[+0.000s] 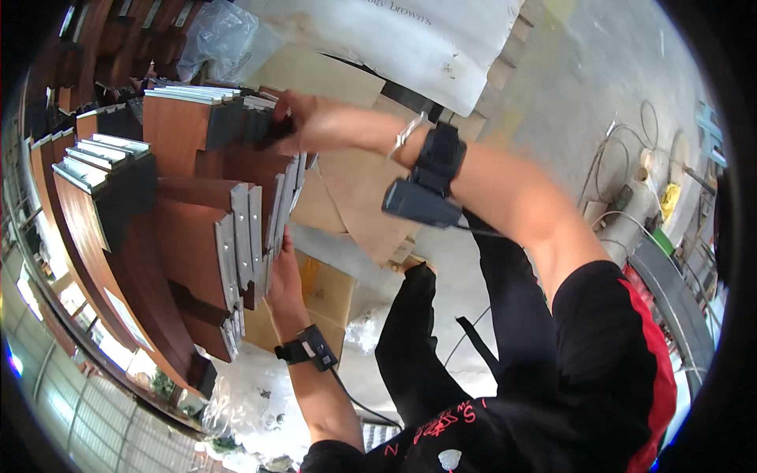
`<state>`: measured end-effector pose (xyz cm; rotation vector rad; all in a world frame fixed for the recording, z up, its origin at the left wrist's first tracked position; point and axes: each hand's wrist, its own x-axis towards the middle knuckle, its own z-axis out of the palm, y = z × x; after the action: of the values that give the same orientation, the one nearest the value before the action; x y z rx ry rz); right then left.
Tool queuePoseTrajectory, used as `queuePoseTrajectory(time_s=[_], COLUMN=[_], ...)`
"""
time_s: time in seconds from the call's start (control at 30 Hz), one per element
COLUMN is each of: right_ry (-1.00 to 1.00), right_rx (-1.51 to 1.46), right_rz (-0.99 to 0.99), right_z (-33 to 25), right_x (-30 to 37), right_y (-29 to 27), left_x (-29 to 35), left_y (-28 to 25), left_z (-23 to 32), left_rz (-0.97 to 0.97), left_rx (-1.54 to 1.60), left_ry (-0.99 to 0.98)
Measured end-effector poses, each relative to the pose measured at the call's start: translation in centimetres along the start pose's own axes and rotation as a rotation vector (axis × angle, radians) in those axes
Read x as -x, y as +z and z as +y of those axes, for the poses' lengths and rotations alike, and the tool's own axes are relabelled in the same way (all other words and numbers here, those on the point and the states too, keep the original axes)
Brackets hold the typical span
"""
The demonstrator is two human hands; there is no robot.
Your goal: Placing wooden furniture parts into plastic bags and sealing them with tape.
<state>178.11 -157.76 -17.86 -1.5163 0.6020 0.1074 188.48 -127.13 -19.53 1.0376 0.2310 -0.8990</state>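
Touching brown panels [189,248] — left fingers [287,246] | right fingers [293,109] beside upper panels [176,122] | can't tell either's opening or hold

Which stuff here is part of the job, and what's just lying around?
Likely in the job, going by the hands:
brown metal-edged panels, at the left hand
black-ended brown pieces, nearest the right hand; blur hides any grip

Apparently just lying about:
clear plastic bag
white sheet
cardboard box
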Motion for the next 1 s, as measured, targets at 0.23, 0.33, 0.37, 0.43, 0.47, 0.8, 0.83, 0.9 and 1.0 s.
queuePoseTrajectory(time_s=[0.23, 0.33, 0.37, 0.43, 0.47, 0.8, 0.83, 0.9, 1.0], right_ry=[-0.302, -0.134, -0.121, -0.124, -0.188, 0.115, 0.087, 0.014, -0.012], right_rx=[-0.051, -0.317, -0.415, -0.499, -0.63, 0.195, 0.198, 0.219, 0.227], right_rz=[0.431, 0.27, 0.275, 0.267, 0.28, -0.185, -0.187, -0.172, -0.177], right_z=[4.9, 3.0, 4.6, 5.9, 5.3, 18.6, 20.3, 23.9, 25.5], right_x=[0.9, 2.7, 3.2, 4.0, 4.3, 3.6, 2.9, 1.5, 0.8], right_y=[5.6, 7.0, 7.2, 7.4, 7.6, 2.4, 2.8, 3.3, 2.9], left_x=[1.5, 1.5, 2.3, 3.8, 4.9, 8.4, 8.4, 8.2, 8.4], left_y=[-2.0, -10.6, -10.2, -9.1, -9.1, -9.4, -9.4, -9.1, -9.1], left_z=[-0.9, 1.3, 0.3, -0.8, -0.9, -2.2, -2.6, -3.9, -4.9], left_rz=[-0.076, -0.033, 0.009, 0.072, 0.103, 0.21, 0.216, 0.214, 0.227], left_rx=[-0.128, -0.171, -0.163, -0.14, -0.129, -0.028, -0.018, 0.01, 0.032], left_ry=[0.11, -0.008, -0.023, -0.044, -0.047, -0.01, -0.007, -0.014, -0.006])
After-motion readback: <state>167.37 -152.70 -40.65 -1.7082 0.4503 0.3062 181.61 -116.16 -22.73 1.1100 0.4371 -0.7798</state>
